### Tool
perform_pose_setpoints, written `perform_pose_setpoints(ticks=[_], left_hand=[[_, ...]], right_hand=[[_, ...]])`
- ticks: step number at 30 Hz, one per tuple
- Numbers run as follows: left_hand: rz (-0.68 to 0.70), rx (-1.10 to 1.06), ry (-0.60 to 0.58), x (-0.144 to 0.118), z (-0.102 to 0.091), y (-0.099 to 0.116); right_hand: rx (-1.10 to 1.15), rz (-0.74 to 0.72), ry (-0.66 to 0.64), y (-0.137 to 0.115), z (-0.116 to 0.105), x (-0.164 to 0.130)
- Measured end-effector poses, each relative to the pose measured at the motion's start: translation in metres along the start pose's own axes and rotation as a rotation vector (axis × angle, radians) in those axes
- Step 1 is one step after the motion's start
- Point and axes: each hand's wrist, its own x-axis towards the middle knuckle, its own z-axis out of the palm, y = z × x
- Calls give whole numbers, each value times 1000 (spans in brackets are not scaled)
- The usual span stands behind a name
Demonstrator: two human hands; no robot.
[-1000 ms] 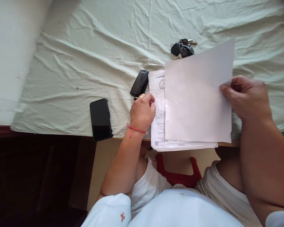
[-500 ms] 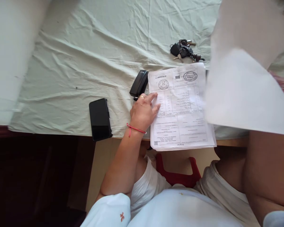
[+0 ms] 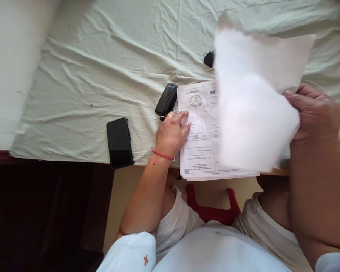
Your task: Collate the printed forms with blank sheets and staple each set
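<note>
My left hand [image 3: 172, 130] rests on the left edge of a stack of printed forms [image 3: 198, 151], its fingers stretched out over the top sheet. My right hand [image 3: 314, 111] pinches the right side of some white paper [image 3: 252, 102], lifted over the right part of the stack. That paper is bent and smeared by motion; whether it is one sheet or more I cannot tell. Stamps and printed tables show on the top form. A black stapler [image 3: 166, 100] lies against the stack's upper left, just beyond my left fingers.
A black phone [image 3: 119, 143] lies left of my forearm near the table's front edge. Partly behind the raised paper is a bunch of keys [image 3: 209, 59]. A pale green cloth [image 3: 73, 94] covers the table. Below the edge, a red plastic stool [image 3: 212, 213] shows between my legs.
My right hand has come in from the right edge, carrying the white paper leftward across the stack and most of the keys. My left hand has stayed in place.
</note>
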Motion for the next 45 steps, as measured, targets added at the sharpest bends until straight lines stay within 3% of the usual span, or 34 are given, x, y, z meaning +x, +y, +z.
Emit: perform_pose_setpoints(ticks=[2, 5, 10, 14, 19, 25, 36, 43, 45], left_hand=[[1, -3, -2, 0, -1, 1], [18, 6, 12, 1, -1, -1], [76, -119, 100, 3, 3, -11], [3, -281, 150, 2, 2, -15], [-27, -174, 200, 1, 0, -15], [-59, -41, 151, 1, 1, -15], [-89, -33, 121, 2, 1, -13], [-79, 14, 120, 3, 4, -13], [-75, 4, 119, 2, 4, -14]], right_hand=[[207, 225, -56, -17, 13, -15], [231, 252, -82, -26, 27, -28], [164, 188, -174, -14, 35, -30], [121, 132, -180, -9, 36, -29], [126, 60, -226, -8, 39, -30], [47, -5, -218, -11, 45, -30], [-77, -169, -230, -5, 53, -29], [-517, -394, -75, 4, 47, -24], [-626, -393, -56, 5, 41, -22]])
